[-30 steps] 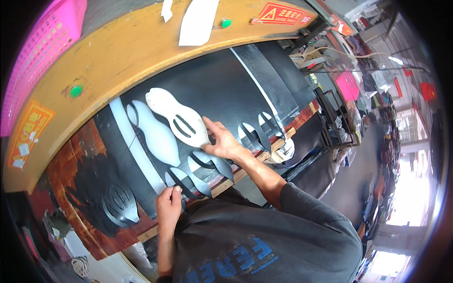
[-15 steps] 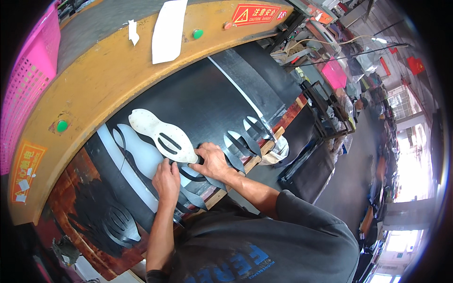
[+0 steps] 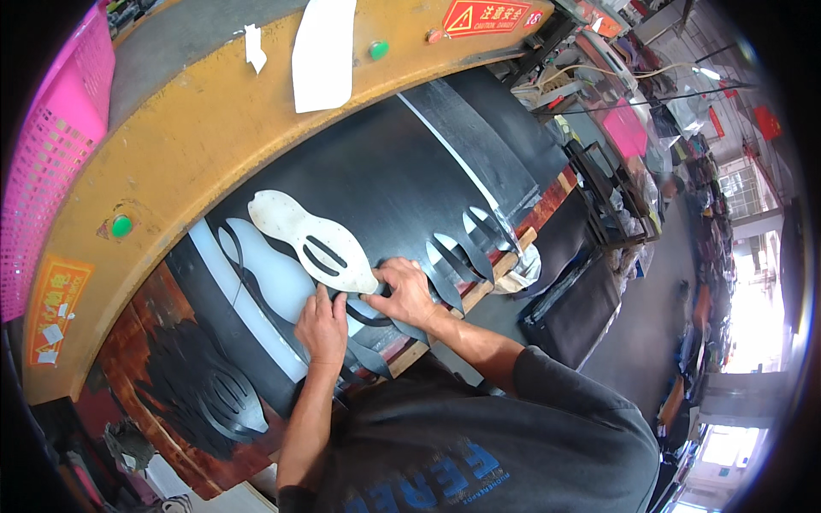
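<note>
A cream, peanut-shaped template (image 3: 278, 218) with two long dark slots lies tilted across a black sheet (image 3: 351, 158). My right hand (image 3: 405, 292) has its thumb and fingers closed around the template's near right end. My left hand (image 3: 322, 327) is closed at the template's near edge, its thumb and fingertips pressed together there. Its fingertips are partly hidden, and both hands nearly meet. White surface shows through a similarly curved opening (image 3: 274, 269) in the sheet beside the template. Dark curved strips (image 3: 369, 359) lie close to my wrists.
A yellow machine beam (image 3: 184, 162) with green buttons arches over the far side. Slotted black cut pieces (image 3: 231, 402) are piled at the left on a rust-brown board. More cut openings (image 3: 449, 256) lie to the right. A pink basket (image 3: 56, 137) stands far left.
The whole view has shifted a little to the right. Both hands keep their hold at the template's near end, with hardly any movement against it.
</note>
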`<move>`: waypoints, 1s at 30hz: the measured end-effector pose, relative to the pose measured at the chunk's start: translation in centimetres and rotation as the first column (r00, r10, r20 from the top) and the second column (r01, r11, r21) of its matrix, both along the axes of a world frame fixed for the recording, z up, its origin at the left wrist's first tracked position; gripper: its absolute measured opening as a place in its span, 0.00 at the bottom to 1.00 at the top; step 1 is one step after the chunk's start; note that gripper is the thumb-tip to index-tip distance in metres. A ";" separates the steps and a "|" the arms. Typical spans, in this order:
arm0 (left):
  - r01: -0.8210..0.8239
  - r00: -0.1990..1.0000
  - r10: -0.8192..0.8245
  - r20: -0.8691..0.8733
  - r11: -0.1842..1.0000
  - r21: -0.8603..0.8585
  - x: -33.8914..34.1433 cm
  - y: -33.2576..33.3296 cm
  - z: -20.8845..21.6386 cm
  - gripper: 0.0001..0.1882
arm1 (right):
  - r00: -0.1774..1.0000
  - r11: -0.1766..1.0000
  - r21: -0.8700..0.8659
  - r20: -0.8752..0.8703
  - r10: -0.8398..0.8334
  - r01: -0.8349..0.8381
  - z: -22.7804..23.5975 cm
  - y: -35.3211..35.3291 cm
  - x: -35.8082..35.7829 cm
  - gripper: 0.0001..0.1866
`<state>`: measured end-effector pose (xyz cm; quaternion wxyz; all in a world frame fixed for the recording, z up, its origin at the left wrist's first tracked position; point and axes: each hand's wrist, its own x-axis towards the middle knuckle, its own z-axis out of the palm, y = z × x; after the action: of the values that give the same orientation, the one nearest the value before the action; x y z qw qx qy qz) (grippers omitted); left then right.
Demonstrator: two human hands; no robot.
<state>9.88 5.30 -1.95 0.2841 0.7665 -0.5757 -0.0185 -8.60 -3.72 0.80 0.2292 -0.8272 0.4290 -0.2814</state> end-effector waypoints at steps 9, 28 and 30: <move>-0.004 1.000 0.003 -0.031 0.999 -0.035 0.2 -0.2 -0.3 0.22 | 0.991 0.999 0.027 -0.131 0.026 -0.022 0.4 -0.2 0.1 0.22; 0.230 0.956 -0.223 -0.191 0.973 0.012 -1.3 3.9 5.1 0.11 | 0.914 0.978 0.200 0.405 -0.024 -0.063 1.4 -5.9 -1.3 0.30; 0.235 0.964 -0.223 -0.142 0.969 0.075 0.2 1.3 5.0 0.12 | 0.867 0.983 0.182 0.489 -0.089 -0.002 3.1 -10.7 0.3 0.35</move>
<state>10.12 6.60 3.03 0.2823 0.7041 -0.6387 -0.1285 -8.26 -14.39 3.91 0.3975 -0.6937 0.3978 -0.4500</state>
